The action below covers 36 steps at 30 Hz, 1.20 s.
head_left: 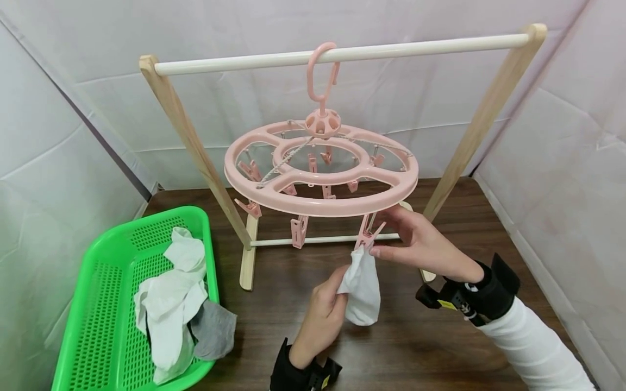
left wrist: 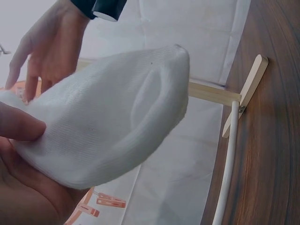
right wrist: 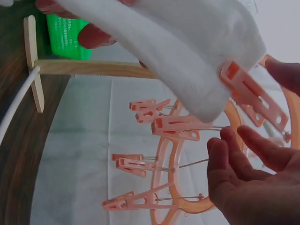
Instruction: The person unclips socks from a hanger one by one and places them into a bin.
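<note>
My left hand (head_left: 323, 312) pinches a white sock (head_left: 363, 288) between thumb and fingers. The sock's upper end is at the jaws of a pink clothespin (head_left: 368, 234), which hangs from the front right of a round pink drying hanger (head_left: 321, 206). In the right wrist view, that clothespin (right wrist: 255, 96) overlaps the sock's edge. My right hand (head_left: 423, 241) is around the clothespin, its thumb beside the sock's top and its other fingers behind. From the right wrist, the fingers (right wrist: 225, 154) look loosely bent and apart from the clothespin's handles.
The hanger hooks over a white rod (head_left: 415, 50) on wooden legs (head_left: 195, 146). Several other clothespins (head_left: 299, 232) dangle below the ring. On the left, a green basket (head_left: 78, 304) holds white cloth items (head_left: 171, 298) and a grey one (head_left: 213, 329) draped over its rim.
</note>
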{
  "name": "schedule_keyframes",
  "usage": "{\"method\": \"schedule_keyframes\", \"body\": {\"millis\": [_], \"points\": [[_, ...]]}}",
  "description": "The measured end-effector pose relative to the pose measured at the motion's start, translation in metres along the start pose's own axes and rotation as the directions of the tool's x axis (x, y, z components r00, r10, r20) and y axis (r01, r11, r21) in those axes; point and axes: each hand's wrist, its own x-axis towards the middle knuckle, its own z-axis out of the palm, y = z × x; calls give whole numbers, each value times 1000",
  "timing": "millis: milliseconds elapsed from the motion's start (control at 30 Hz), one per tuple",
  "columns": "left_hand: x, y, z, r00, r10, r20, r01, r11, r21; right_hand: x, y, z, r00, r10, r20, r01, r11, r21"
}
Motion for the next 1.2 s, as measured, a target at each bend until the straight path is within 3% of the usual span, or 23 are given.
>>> {"method": "schedule_keyframes", "body": {"millis": [333, 833, 1200], "points": [[-4, -1, -1, 1000, 24, -13, -24, 999, 24, 10, 9, -5, 989, 54, 138, -78, 982, 174], [-1, -3, -7, 1000, 24, -13, -23, 1000, 21, 14, -1, -7, 987, 125, 96, -138, 980, 142], [-1, -8, -12, 999, 10, -36, -9, 1000, 27, 15, -12, -19, 978, 121, 171, -130, 990, 46]]}}
